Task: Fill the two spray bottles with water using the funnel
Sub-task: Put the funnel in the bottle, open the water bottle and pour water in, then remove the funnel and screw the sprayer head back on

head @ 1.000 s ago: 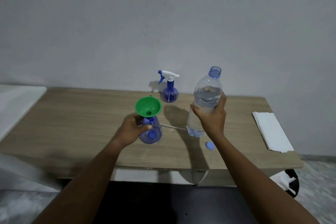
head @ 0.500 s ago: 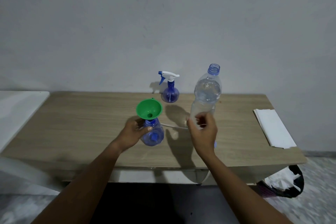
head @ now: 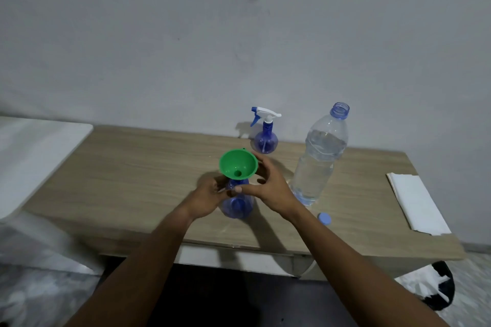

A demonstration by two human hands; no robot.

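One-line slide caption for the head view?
Left hand grips the near spray bottle, right hand holds the green funnel seated in it; uncapped water bottle stands alongside.

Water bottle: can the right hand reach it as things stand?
Likely yes. The water bottle stands upright just right of the right hand, with bare table between them. That hand curls round the funnel and must let go first.

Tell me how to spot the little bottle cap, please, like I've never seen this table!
Find the wooden table against the grey wall, then the tall clear water bottle standing on its right half. Just in front of that bottle's base, near the table's front edge, lies the cap. It is a small, flat, pale blue disc, unlike the upright, darker blue spray bottles.
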